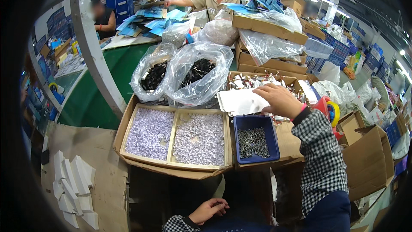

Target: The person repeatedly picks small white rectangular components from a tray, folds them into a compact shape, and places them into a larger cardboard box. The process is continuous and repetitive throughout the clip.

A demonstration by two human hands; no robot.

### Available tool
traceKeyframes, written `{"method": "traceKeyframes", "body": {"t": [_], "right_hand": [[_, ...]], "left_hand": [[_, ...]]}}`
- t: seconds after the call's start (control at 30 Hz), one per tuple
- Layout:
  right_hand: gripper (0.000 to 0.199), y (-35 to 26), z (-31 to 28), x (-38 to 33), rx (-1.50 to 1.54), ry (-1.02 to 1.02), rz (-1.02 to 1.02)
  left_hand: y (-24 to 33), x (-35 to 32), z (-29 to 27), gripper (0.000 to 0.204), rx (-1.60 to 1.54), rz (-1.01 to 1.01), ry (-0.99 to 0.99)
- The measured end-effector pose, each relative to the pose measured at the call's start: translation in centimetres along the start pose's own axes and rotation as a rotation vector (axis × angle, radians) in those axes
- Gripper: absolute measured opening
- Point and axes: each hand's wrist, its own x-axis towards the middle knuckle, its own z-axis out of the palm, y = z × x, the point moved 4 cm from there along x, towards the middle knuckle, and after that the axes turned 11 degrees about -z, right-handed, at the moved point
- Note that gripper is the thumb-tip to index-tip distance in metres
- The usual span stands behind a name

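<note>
My right hand [279, 99] reaches forward over the boxes, its fingers on top of several flat white cards [241, 102] and its thumb at their near edge. These cards lie over the near part of a box of small mixed metal and red parts [274, 80]. Close to my body, my left hand [210, 210] is low, its fingers curled together. A pale thin strip [220, 187] rises just beyond that hand; whether the fingers hold it is unclear. Between the hands stands a blue bin [256, 139] of small dark metal pieces.
A two-part wooden tray [174, 139] holds small white pieces. Behind it are clear bags [199, 66] of black parts. Folded white cards [73, 184] lie on cardboard at left. A tape roll [333, 114] and open carton [365, 159] are at right. A person [214, 0] stands across the table.
</note>
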Motion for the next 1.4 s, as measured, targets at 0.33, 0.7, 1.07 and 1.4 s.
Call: {"method": "traceKeyframes", "body": {"t": [0.33,0.7,1.07,1.4], "right_hand": [[0.094,1.9,1.4,4.0,0.114,-0.317,-0.016],[0.082,-7.1,-8.9,-4.2,0.205,0.159,0.040],[0.075,-26.5,3.1,-8.3,1.221,0.174,-0.007],[0.052,-25.7,5.3,-11.3,1.721,0.125,0.449]], "left_hand": [[-0.1,-1.4,-0.9,0.027,-0.071,0.034,0.067],[8.5,-8.6,2.4,0.046,0.152,0.568,-0.061],[9.1,-9.7,5.4,0.122,0.481,0.635,0.036],[7.5,-9.7,6.0,0.096,1.141,0.742,0.669]]}}
